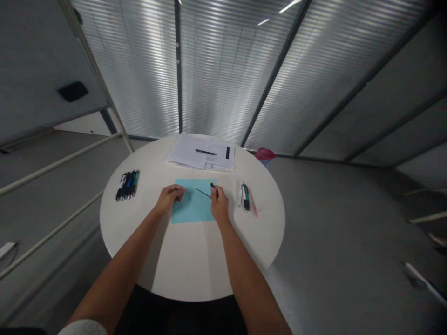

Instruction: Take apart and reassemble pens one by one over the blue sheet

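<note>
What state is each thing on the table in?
Left hand: fingers curled, nothing visible held
Right hand: fingers pinched
Thin black rod: held in right hand, free end out over paper
Blue paper: flat on table
Left pen bundle: lying side by side
Right pen bundle: lying side by side
Paper stack: flat, black pen on top

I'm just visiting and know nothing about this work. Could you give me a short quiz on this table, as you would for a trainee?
1. Which hand holds the thin dark rod?
2. True or false: the bundle of pens lies to the left of the blue sheet.
3. What lies on top of the stack of papers?

Key: 1. The right hand. 2. True. 3. A black pen.
</note>
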A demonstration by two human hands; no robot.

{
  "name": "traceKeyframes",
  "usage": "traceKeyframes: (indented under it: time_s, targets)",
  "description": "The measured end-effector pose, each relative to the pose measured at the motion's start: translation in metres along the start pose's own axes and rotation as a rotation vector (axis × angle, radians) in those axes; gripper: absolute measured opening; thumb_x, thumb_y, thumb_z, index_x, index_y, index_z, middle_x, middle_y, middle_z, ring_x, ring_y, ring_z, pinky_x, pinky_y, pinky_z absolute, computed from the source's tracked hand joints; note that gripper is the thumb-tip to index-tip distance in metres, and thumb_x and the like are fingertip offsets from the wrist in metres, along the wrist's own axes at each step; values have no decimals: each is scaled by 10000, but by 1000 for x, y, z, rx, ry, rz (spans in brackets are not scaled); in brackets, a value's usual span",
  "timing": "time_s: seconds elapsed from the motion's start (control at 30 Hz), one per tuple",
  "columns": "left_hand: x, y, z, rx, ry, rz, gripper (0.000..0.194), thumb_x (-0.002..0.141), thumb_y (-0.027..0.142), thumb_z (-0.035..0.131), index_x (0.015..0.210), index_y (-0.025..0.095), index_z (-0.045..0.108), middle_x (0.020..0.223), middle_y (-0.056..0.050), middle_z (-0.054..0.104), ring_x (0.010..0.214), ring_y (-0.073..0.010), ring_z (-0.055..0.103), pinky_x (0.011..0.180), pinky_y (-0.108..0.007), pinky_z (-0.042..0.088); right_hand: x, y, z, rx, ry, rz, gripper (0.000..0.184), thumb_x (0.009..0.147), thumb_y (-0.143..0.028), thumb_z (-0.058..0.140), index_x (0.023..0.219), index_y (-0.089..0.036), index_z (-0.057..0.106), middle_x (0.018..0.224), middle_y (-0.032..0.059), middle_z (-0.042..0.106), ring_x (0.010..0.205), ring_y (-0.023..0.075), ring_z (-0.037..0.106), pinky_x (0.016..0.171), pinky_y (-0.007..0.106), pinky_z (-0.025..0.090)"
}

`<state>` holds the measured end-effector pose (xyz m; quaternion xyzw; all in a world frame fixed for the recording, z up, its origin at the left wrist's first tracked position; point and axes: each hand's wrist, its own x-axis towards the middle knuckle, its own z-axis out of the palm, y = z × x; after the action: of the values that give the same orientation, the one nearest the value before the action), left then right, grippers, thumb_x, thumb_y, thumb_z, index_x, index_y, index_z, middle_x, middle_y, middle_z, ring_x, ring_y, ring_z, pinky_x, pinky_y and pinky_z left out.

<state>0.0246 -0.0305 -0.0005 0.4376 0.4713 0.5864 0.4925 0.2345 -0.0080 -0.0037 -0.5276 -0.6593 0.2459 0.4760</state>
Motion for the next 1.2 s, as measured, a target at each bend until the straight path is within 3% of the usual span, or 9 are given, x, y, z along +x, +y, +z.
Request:
traceKeyframes:
  time_s: [0.27, 0.43, 0.77, 1.0, 1.2]
  targets:
    - [0, 4, 0, -117, 43, -35, 195, 641, 238, 651, 782, 113, 703, 657, -59, 624, 552, -131, 538, 522, -263, 394, 1, -1, 0, -19, -28, -15, 344, 927, -468, 378, 992, -208, 594, 840, 34, 654, 724, 174, 580, 669, 272, 424]
    - [0, 4, -3, -186, 34, -43, 198, 639, 233, 665, 794, 115, 703, 651, -45, 619, 546, -120, 534, 519, -254, 383, 3, 0, 2, 4, 20, -25, 328, 926, -443, 399, 984, -187, 595, 939, 64, 644, 817, 177, 580, 745, 283, 436]
    - [-2, 6, -8, -238, -2, -86, 192, 658, 228, 679, 812, 114, 697, 663, -47, 626, 548, -110, 538, 522, -242, 388, 4, 0, 1, 18, 50, 27, 339, 922, -457, 401, 1005, -187, 587, 888, 42, 649, 764, 168, 574, 704, 272, 425]
    - [-2, 4, -13, -289, -33, -86, 188, 668, 208, 673, 824, 105, 696, 680, -56, 631, 566, -108, 549, 524, -231, 403, 5, -1, -4, -117, 114, 63, 370, 926, -483, 376, 1033, -187, 571, 908, 31, 659, 779, 164, 585, 702, 262, 410]
    - [1, 6, -16, -393, -51, -98, 190, 664, 192, 683, 831, 102, 692, 685, -61, 627, 579, -119, 558, 528, -241, 424, 5, -1, -4, -184, 81, 48, 362, 949, -458, 323, 1069, -194, 540, 979, 34, 658, 836, 161, 599, 726, 259, 414]
